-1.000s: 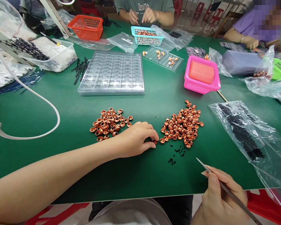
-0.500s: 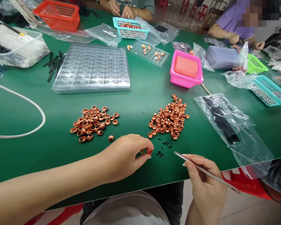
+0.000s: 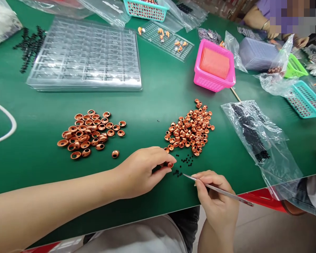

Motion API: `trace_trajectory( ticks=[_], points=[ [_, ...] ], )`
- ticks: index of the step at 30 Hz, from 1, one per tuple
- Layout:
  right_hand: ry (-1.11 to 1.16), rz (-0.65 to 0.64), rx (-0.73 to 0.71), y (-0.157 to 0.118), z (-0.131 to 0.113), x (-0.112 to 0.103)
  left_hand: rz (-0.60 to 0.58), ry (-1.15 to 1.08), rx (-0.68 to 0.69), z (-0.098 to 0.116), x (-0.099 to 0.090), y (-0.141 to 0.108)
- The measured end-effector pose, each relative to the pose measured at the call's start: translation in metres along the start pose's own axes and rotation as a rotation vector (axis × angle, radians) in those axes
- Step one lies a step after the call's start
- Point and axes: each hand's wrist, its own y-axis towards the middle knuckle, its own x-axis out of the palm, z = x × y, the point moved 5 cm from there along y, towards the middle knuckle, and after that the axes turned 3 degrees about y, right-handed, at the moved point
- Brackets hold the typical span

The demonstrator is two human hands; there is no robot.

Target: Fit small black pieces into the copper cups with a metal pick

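Between thumb and fingertips, my left hand (image 3: 144, 170) pinches a small copper-coloured cup-shaped part (image 3: 170, 164), its open side turned to the right. My right hand (image 3: 217, 198) grips metal tweezers (image 3: 223, 192), whose tips point left at a cluster of tiny black pieces (image 3: 177, 173); whether they touch one cannot be made out. More tiny black pieces (image 3: 188, 160) lie just beyond. Above them spreads a pile of copper cups (image 3: 192, 128). A second group of copper cups (image 3: 85, 131) lies left of my left hand, with one copper cup (image 3: 115, 154) apart from it.
Stacked clear plastic trays (image 3: 86, 58) stand at the back left beside black strips (image 3: 28, 45). A pink basket (image 3: 214, 66) holds something orange-red. To the right lies a clear bag (image 3: 252, 133) with black strips. Across the table, a person's hands (image 3: 300, 40) show near a turquoise basket (image 3: 305, 100).
My right hand has brought the tweezers left, close to the black pieces. My left hand still pinches the cup, slightly further right. The head view has tilted down and come nearer the table.
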Motion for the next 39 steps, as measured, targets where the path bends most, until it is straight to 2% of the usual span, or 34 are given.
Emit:
trace_trajectory(
  ticks=[22,28,32,39],
  points=[
    [-0.099,-0.014,-0.074,-0.006,-0.001,0.003,-0.002,0.02,-0.029,0.0,0.002,0.001],
    [0.007,0.105,-0.099,-0.008,-0.007,0.0,0.004,-0.003,-0.014,0.0,0.003,-0.001],
    [0.055,0.191,-0.103,-0.013,-0.016,0.006,-0.015,-0.037,0.027,0.003,0.006,-0.003],
    [0.042,0.092,-0.187,-0.012,-0.016,0.022,-0.022,-0.031,0.042,0.004,0.008,-0.003]
  ],
)
